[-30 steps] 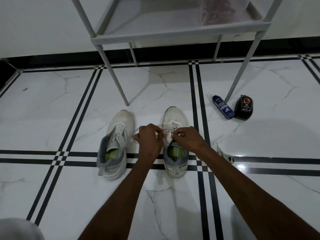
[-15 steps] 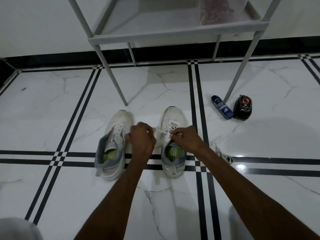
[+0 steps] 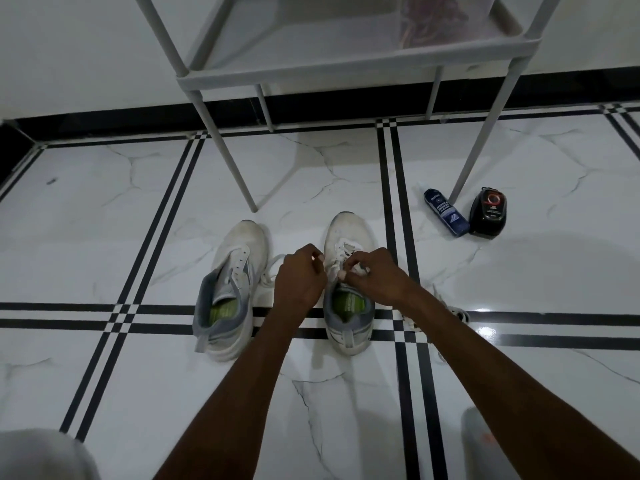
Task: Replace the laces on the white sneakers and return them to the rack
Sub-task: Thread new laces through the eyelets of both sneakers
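Two white sneakers with grey collars and green insoles stand side by side on the tiled floor, toes pointing away from me. The left sneaker [image 3: 232, 289] shows bare eyelets with no lace. Over the tongue of the right sneaker [image 3: 349, 237], my left hand [image 3: 300, 278] and my right hand [image 3: 374, 277] each pinch a part of its white lace [image 3: 341, 252]. A loose stretch of lace trails on the floor between the shoes. The grey rack [image 3: 346, 65] stands just beyond the sneakers.
A blue bottle [image 3: 445, 213] lies by the rack's right front leg, with a black shoe-polish sponge [image 3: 487, 212] beside it. Another white lace [image 3: 453, 311] lies on the floor behind my right forearm. A clear box with reddish contents [image 3: 436, 19] sits on the rack shelf.
My left hand drew out to the left with the lace, then came back in toward the right sneaker. My right hand stayed at the eyelets.
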`<state>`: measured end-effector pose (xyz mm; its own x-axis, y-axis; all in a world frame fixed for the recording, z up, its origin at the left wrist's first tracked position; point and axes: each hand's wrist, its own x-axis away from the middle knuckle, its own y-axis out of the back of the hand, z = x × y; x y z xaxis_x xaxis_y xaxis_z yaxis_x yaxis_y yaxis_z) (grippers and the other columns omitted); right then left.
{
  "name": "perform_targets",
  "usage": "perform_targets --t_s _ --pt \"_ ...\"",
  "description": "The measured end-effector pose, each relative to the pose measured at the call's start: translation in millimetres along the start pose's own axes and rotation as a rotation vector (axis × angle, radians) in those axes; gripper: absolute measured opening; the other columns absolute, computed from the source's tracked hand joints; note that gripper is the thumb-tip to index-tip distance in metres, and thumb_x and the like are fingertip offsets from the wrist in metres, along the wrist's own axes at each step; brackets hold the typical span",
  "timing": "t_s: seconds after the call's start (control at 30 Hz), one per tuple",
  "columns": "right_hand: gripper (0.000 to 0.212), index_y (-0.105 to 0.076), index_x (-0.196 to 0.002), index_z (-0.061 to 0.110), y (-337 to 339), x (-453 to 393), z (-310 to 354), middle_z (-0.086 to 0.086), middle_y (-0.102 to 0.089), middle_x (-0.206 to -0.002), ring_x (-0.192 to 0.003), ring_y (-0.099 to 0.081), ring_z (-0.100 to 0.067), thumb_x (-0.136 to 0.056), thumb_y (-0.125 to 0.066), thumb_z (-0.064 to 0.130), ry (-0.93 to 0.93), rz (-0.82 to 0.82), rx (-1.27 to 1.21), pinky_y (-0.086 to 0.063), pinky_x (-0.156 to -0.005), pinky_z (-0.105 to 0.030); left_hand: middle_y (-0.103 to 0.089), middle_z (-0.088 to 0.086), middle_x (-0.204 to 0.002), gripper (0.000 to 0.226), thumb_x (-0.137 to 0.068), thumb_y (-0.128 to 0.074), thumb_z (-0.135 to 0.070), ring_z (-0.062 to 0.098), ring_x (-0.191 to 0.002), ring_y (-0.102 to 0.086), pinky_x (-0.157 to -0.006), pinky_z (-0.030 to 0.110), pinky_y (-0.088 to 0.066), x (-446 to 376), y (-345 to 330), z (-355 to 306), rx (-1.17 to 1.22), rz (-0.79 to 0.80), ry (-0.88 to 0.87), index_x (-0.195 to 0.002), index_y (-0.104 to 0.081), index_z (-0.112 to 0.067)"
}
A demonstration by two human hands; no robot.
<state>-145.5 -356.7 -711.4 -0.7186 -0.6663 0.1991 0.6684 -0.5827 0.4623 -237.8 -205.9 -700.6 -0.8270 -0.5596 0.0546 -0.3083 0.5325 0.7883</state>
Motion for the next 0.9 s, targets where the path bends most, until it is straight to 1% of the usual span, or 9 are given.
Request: perform_targets --t_s 0.13,0.27,0.37,0.43,0.5,0.6,0.7,0.8,0.9 --pt "0.04 -0.062 -0.106 0.021 11 8 5 -0.007 -0.054 -0.101 -0.08 -0.056 -0.014 -0.074 -0.086 0.027 0.026 0.025 0.125 -0.043 -0.063 -0.014 -0.07 0.002 -0.073 0.022 -0.089 -0.072 -0.035 0.021 -0.076 -0.069 -0.075 0.032 -0.055 -2 1 3 0.119 0.129 0.135 -0.103 -0.071 -0.019" --pt "0.046 -0.049 -0.112 0.019 15 17 13 -0.008 -0.061 -0.102 -0.083 -0.061 -0.021 -0.077 -0.079 0.015 0.024 -0.042 0.187 -0.054 -0.069 -0.034 -0.063 0.004 -0.078 0.019 -0.091 -0.073 -0.028 0.013 -0.073 -0.057 -0.06 0.01 -0.034 -1 1 -1 0.098 0.135 0.041 -0.104 -0.076 -0.015" --pt "0.048 -0.05 -0.116 0.016 21 16 15 -0.009 -0.065 -0.098 -0.078 -0.064 -0.023 -0.077 -0.079 0.014 -0.014 -0.004 0.133 -0.053 -0.067 -0.032 -0.064 0.003 -0.091 0.014 -0.085 -0.076 -0.035 0.022 -0.093 -0.061 -0.079 0.021 -0.041 -3 0 -1 0.083 0.139 0.096 -0.085 -0.074 -0.021" --pt "0.051 -0.052 -0.119 0.02 26 11 12 -0.003 -0.063 -0.102 -0.08 -0.063 -0.018 -0.077 -0.08 0.019 -0.088 0.04 0.076 -0.052 -0.068 -0.028 -0.066 0.003 -0.105 0.022 -0.076 -0.064 -0.054 0.028 -0.109 -0.059 -0.098 0.04 -0.046 -3 8 -7 0.132 0.194 0.189 -0.075 -0.068 -0.032" --pt "0.047 -0.056 -0.122 0.024 28 6 11 0.0 -0.06 -0.105 -0.083 -0.061 -0.011 -0.08 -0.079 0.027 -0.115 -0.002 0.043 -0.049 -0.069 -0.018 -0.062 0.002 -0.113 0.038 -0.073 -0.051 -0.06 0.03 -0.118 -0.054 -0.106 0.051 -0.041 -3 23 -12 0.222 0.2 0.252 -0.075 -0.067 -0.026" --pt "0.039 -0.064 -0.126 0.026 27 -7 24 0.001 -0.061 -0.098 -0.084 -0.061 -0.008 -0.089 -0.071 0.036 0.017 -0.091 0.034 -0.045 -0.071 -0.012 -0.064 -0.006 -0.102 0.039 -0.078 -0.048 -0.064 0.024 -0.104 -0.058 -0.107 0.054 -0.039 -11 48 -14 0.291 0.157 0.2 -0.072 -0.066 -0.03" --pt "0.027 -0.07 -0.117 0.028 20 -20 58 0.007 -0.07 -0.086 -0.077 -0.067 -0.008 -0.094 -0.063 0.04 0.11 0.106 0.041 -0.053 -0.07 -0.022 -0.062 -0.012 -0.069 0.044 -0.079 -0.042 -0.062 0.017 -0.075 -0.056 -0.097 0.054 -0.043 -20 67 -16 0.311 0.157 0.103 -0.063 -0.061 -0.026" --pt "0.018 -0.077 -0.094 0.024 19 -33 76 0.008 -0.07 -0.072 -0.068 -0.064 -0.006 -0.097 -0.06 0.03 0.073 0.251 0.105 -0.049 -0.06 -0.019 -0.058 -0.005 -0.064 0.045 -0.088 -0.045 -0.054 0.017 -0.069 -0.054 -0.081 0.043 -0.045 -18 85 -12 0.354 0.113 0.069 -0.064 -0.056 -0.017" --pt "0.019 -0.074 -0.096 0.011 25 -48 62 -0.006 -0.073 -0.09 -0.082 -0.07 -0.02 -0.094 -0.056 0.008 -0.173 -0.098 -0.03 -0.054 -0.064 -0.027 -0.056 -0.006 -0.065 0.041 -0.098 -0.046 -0.04 0.016 -0.07 -0.054 -0.077 0.037 -0.041 -13 96 6 0.392 0.057 0.067 -0.065 -0.054 -0.017"
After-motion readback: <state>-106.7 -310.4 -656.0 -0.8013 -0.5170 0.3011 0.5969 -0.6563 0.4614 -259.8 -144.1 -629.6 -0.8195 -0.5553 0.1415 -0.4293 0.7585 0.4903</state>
